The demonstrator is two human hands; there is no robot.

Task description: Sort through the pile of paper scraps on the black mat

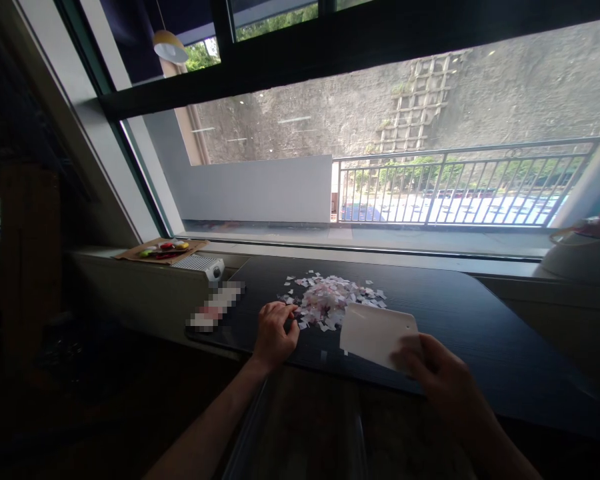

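Note:
A loose heap of small white paper scraps [331, 293] lies on the dark table [430, 303], with stray pieces scattered round its edges. My left hand [277, 330] rests on the table at the heap's left side. Its fingers are curled in near the scraps, and whatever is under them is hidden. In my right hand [433, 367] is a flat white card [375, 331] with rounded corners and a small hole near one corner. The card is tilted above the table, just right of and in front of the heap, hiding part of it. A few single scraps lie near the table's front edge.
A blurred-out flat item [217, 305] lies at the table's left end. Beyond it are a white ridged box [200, 267] and a brown tray [130, 253] with colourful items on the ledge. A large window runs behind the table. A white rounded object [575, 257] stands far right.

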